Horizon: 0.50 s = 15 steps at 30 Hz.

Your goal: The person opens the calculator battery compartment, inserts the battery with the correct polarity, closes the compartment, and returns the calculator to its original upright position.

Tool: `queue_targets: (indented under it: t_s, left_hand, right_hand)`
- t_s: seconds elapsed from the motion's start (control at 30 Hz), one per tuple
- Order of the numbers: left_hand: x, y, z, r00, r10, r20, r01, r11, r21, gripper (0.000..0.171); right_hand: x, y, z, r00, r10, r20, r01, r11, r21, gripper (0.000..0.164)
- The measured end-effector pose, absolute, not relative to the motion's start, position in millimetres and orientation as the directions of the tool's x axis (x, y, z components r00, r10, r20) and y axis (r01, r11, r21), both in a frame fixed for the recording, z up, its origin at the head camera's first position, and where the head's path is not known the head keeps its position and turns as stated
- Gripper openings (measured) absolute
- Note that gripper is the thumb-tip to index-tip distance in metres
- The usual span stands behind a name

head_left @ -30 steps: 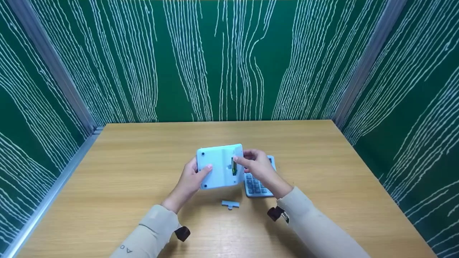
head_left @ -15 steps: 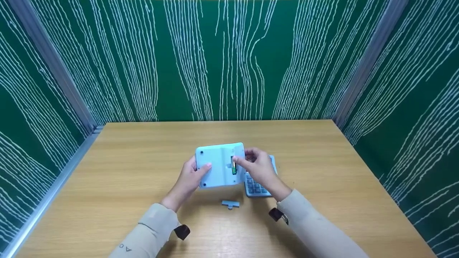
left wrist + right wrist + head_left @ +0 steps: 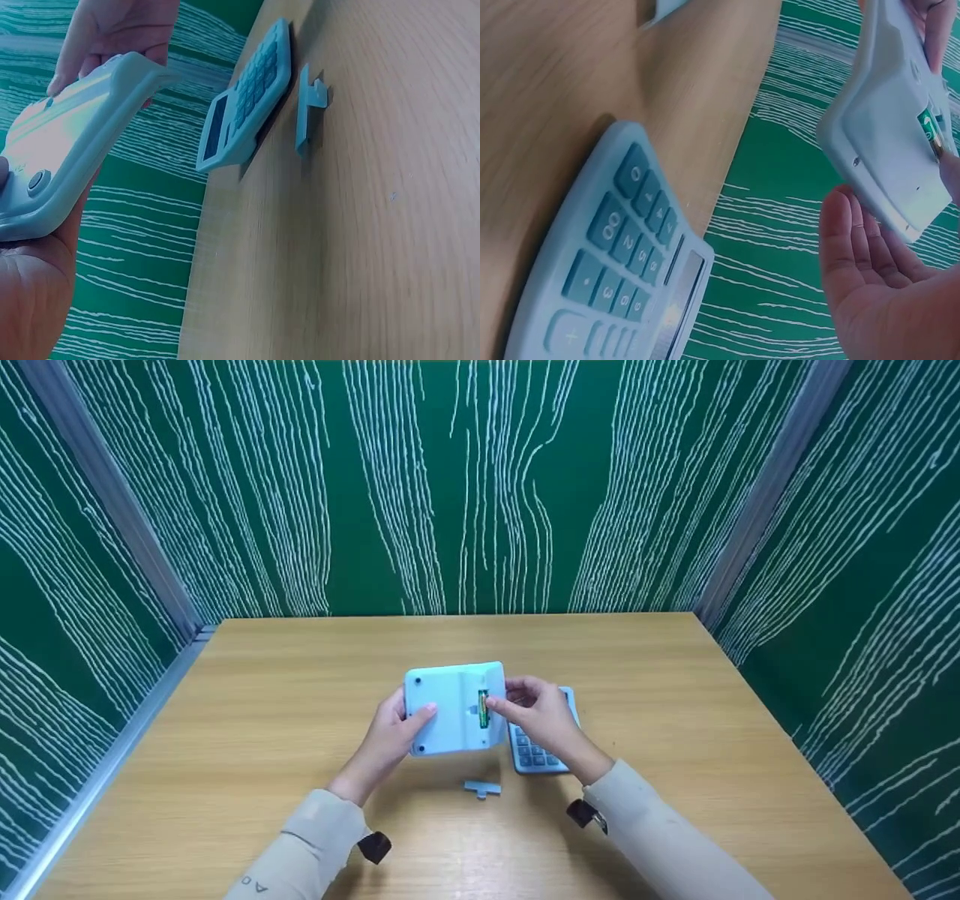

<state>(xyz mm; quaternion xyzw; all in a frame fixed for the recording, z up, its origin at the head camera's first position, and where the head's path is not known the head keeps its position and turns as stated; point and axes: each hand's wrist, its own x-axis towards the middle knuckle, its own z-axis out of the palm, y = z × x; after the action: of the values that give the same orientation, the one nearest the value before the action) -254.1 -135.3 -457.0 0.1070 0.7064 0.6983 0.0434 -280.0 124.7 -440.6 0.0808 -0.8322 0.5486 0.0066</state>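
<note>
A light blue calculator (image 3: pixel 446 712) is held above the table with its back facing me, its battery slot uncovered. My left hand (image 3: pixel 390 727) grips its left end, thumb flat on the back. In the slot lies a green battery (image 3: pixel 482 714), also visible in the right wrist view (image 3: pixel 928 126). My right hand (image 3: pixel 546 718) has its thumb on that battery, while its fingers curl behind the calculator's right edge. The small battery cover (image 3: pixel 481 788) rests on the table below, with a tab on one side.
Right of the held calculator, partly behind my right hand, a second light blue calculator (image 3: pixel 538 759) lies keys up on the wooden table (image 3: pixel 300 675). Green walls with white wavy lines (image 3: pixel 480 510) enclose the table at the back and sides.
The held calculator has shifted slightly left with both hands. More of the green battery shows now, and my right thumb sits a little lower along it.
</note>
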Motion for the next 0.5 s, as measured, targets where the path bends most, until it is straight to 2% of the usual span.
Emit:
queue_targets:
  t_s: [0.17, 0.4, 0.5]
  left_hand:
    - [-256.7, -143.0, -453.5, -0.983, 0.146, 0.111, 0.112, -0.002, 0.994, 0.046]
    - [-258.4, -152.8, -453.0, -0.991, 0.096, 0.097, 0.098, -0.001, 0.995, 0.047]
    - [-258.7, -154.8, -453.9, -0.992, 0.090, 0.093, 0.093, -0.008, 0.996, 0.046]
  right_hand:
    - [-276.6, 127.3, -446.2, -0.982, -0.174, 0.067, -0.137, 0.430, -0.892, 0.049]
    - [-271.4, 127.1, -454.7, -0.950, -0.309, 0.046, -0.203, 0.500, -0.842, 0.037]
    - [-269.1, 125.8, -459.1, -0.935, -0.352, 0.042, -0.237, 0.533, -0.812, 0.036]
